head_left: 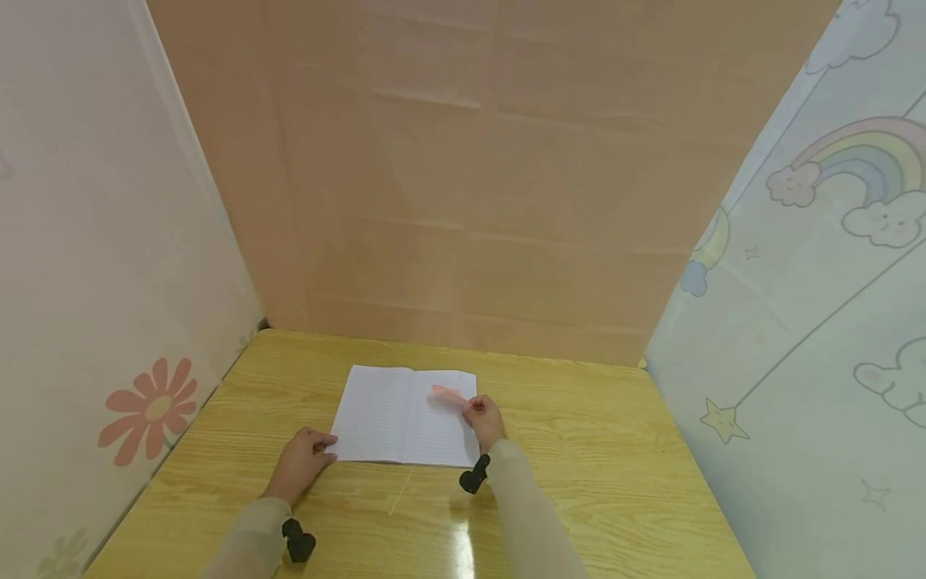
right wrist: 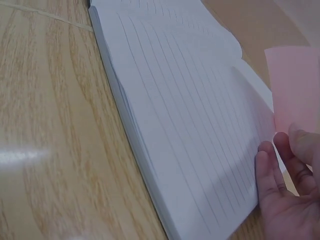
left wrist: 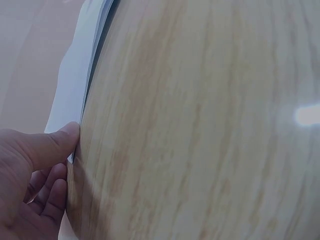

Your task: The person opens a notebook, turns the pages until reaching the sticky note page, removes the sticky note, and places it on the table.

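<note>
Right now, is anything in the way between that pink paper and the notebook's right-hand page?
Nothing visible: the right hand pinches one end of the pink paper, and no other object shows between it and the right-hand page. The left hand is away at the notebook's lower left corner.

Paper notebook (head_left: 443, 434), glossy wood-grain table (head_left: 593, 466)
</note>
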Available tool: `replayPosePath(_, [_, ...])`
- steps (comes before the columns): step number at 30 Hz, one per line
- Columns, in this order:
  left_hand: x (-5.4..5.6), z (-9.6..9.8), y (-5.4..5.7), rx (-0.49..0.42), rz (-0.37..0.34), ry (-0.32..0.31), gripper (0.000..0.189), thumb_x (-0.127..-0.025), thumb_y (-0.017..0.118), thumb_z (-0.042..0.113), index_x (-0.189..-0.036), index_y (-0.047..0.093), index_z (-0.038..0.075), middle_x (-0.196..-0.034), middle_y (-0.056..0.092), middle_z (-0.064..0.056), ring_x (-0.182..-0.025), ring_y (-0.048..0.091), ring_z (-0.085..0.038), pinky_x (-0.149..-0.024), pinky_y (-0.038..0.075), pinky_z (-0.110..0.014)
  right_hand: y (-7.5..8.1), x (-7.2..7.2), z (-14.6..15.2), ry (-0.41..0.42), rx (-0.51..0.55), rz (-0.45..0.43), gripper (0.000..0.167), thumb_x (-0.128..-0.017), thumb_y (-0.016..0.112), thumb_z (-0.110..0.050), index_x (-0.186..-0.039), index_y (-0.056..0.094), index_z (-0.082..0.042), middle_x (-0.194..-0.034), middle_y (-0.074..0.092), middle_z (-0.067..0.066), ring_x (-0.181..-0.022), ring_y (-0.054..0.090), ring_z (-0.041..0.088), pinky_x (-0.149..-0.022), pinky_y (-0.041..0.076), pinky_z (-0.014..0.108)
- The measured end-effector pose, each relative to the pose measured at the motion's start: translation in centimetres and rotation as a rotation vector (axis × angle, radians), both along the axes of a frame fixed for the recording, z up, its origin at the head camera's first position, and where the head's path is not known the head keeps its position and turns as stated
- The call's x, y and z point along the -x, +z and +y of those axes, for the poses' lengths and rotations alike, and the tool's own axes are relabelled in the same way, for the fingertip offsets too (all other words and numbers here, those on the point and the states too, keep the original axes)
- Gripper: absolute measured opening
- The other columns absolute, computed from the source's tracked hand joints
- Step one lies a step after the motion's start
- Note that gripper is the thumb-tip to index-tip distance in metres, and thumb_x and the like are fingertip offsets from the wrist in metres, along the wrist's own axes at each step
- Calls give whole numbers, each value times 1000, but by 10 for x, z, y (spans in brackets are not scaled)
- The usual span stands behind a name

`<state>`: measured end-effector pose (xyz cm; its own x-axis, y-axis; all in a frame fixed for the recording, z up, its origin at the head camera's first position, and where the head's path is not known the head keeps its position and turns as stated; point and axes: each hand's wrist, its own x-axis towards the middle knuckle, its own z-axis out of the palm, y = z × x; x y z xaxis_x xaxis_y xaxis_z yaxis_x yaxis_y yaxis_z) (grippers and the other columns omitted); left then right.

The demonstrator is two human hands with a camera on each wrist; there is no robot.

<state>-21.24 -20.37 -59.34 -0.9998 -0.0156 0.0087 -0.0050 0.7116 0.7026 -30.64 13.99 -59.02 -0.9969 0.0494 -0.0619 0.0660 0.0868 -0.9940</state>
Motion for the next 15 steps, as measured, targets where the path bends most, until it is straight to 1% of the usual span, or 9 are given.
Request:
replayPosePath(5, [-1, 1, 1, 0, -3, 4, 27, -83, 74, 10, -109, 71, 2, -101, 58, -10, -93, 60, -25, -84, 51, -46, 2, 0, 0, 0, 30, -28, 7, -93, 58, 3, -93, 51, 3, -92, 60, 10, -82, 60, 14, -79, 55, 28])
replayPosePath(11, [-1, 2, 3, 6, 5, 0, 27, -83, 74, 10, -109, 71, 2, -102, 59, -11, -94, 60, -26, -84, 51, -47, 0, 3, 1, -9, 26, -56, 9, -94, 58, 0, -99, 51, 4, -92, 58, 9, -81, 60, 15, -78, 56, 27])
replayPosePath(15, [-2, 2, 5, 1, -2, 5, 27, -83, 74, 9, -109, 71, 2, -103, 58, -11, -95, 60, -26, -84, 51, -47, 1, 4, 2, -20, 18, -61, 9, -94, 57, -1, -99, 51, 3, -95, 55, 10, -82, 62, 14, -79, 57, 29])
